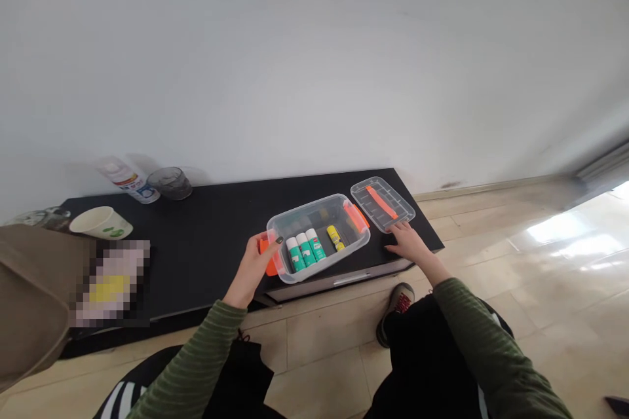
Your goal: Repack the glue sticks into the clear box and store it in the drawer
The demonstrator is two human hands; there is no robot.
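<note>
A clear plastic storage box (322, 268) with orange latches stands without its lid on the black cabinet. My left hand (250, 268) grips its left end, thumb over the rim and fingers by the orange latch. Inside lie several glue sticks: white-and-green ones (305, 249) side by side at the left, and a yellow one (335, 238) apart at the right. The clear lid (361, 200) with an orange handle lies flat right of the box. My right hand (410, 243) is at the lid's near edge, fingers apart, fingertips touching or just over it.
On the cabinet top (216, 236), at the left, are a spray can (130, 180), a dark glass (170, 183), a paper cup (102, 222) and a blurred-out flat item (111, 285). Brown fabric (34, 301) covers the left corner. A wall (314, 78) rises behind.
</note>
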